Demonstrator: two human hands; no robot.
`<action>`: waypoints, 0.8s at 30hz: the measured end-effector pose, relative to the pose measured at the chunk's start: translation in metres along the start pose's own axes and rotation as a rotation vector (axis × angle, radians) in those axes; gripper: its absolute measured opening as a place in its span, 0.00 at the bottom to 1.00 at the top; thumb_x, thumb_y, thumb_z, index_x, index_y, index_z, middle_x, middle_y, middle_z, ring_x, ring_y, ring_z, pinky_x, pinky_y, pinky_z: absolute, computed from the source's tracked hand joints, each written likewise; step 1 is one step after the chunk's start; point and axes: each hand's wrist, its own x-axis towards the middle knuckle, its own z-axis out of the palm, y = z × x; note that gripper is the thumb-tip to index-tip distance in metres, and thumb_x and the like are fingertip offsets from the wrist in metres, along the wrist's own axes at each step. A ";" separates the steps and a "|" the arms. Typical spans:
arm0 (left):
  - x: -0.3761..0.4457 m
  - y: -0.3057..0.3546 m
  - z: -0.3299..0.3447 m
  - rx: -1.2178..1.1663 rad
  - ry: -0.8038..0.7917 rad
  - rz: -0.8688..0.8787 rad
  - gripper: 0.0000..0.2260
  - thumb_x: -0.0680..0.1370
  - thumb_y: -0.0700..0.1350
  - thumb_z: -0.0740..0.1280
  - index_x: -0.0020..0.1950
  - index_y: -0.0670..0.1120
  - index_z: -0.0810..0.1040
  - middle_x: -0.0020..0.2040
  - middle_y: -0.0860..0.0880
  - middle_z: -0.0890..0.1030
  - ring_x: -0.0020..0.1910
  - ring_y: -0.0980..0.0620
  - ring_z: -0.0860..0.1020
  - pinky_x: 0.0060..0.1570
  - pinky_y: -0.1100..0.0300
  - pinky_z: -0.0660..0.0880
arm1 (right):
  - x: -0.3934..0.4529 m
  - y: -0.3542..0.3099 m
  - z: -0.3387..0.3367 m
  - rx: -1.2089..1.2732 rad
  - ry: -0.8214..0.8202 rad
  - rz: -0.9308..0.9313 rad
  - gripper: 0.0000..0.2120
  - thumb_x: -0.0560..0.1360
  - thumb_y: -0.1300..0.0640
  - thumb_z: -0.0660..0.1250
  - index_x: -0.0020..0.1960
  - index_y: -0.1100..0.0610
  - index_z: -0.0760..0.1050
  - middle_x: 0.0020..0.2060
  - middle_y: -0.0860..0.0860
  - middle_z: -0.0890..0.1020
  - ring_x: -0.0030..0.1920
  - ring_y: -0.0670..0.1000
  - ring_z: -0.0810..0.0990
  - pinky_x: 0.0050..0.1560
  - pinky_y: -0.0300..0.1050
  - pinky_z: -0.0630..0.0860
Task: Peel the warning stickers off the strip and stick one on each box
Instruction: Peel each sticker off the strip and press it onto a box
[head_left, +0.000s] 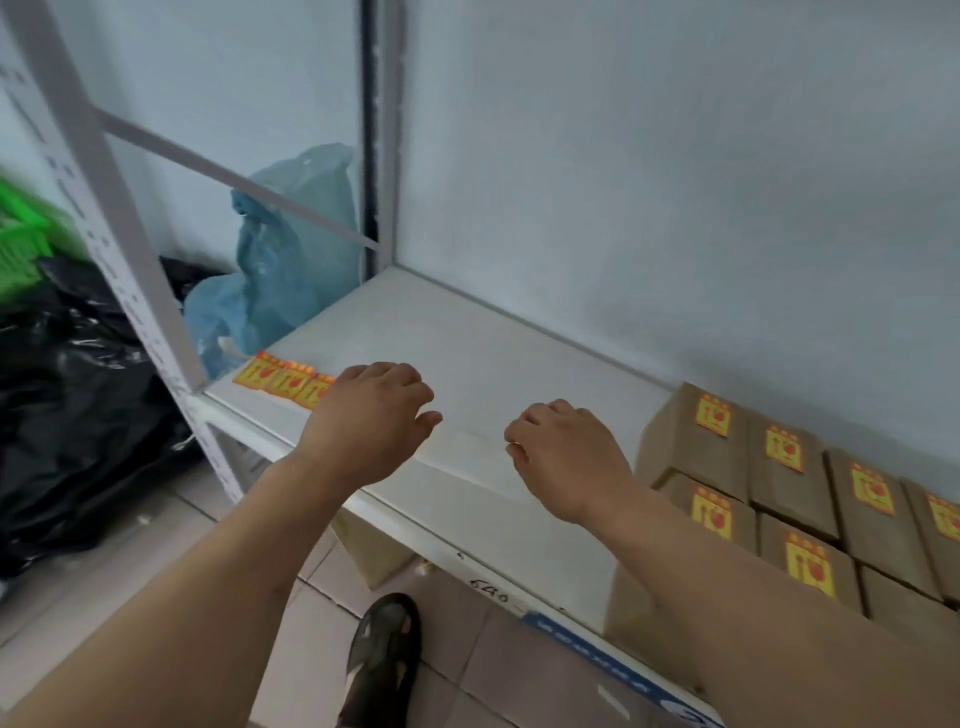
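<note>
Head view: both hands hover over the white shelf (467, 332).
Left hand (371, 421) and right hand (563, 457) loosely curled, holding nothing; sticker strip (283, 378) just left of the left hand, stickered boxes (789, 499) right.

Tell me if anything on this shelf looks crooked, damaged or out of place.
Nothing is damaged or spilled. The yellow warning stickers on the brown cardboard boxes sit slightly tilted rather than square. The yellow sticker strip lies flat near the white shelf front left corner. Both the left hand and right hand hold nothing.
</note>
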 end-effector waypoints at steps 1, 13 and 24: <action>0.000 -0.011 0.002 -0.016 -0.006 -0.043 0.15 0.79 0.56 0.62 0.57 0.50 0.81 0.56 0.51 0.80 0.56 0.48 0.77 0.55 0.53 0.71 | 0.011 -0.007 0.004 0.006 -0.004 -0.011 0.15 0.81 0.52 0.53 0.58 0.53 0.77 0.55 0.50 0.79 0.56 0.55 0.74 0.55 0.49 0.71; 0.004 -0.088 0.030 -0.197 -0.052 -0.437 0.14 0.80 0.54 0.60 0.62 0.51 0.77 0.60 0.52 0.77 0.57 0.49 0.74 0.52 0.54 0.71 | 0.119 -0.090 0.036 0.229 -0.072 -0.008 0.14 0.81 0.51 0.56 0.62 0.53 0.75 0.55 0.53 0.78 0.56 0.56 0.75 0.51 0.50 0.75; -0.009 -0.108 0.073 -0.245 -0.178 -0.495 0.17 0.81 0.50 0.59 0.70 0.54 0.69 0.68 0.50 0.70 0.67 0.46 0.66 0.66 0.50 0.66 | 0.167 -0.124 0.063 0.404 -0.097 0.301 0.16 0.80 0.51 0.60 0.65 0.55 0.74 0.59 0.57 0.73 0.56 0.58 0.77 0.51 0.46 0.73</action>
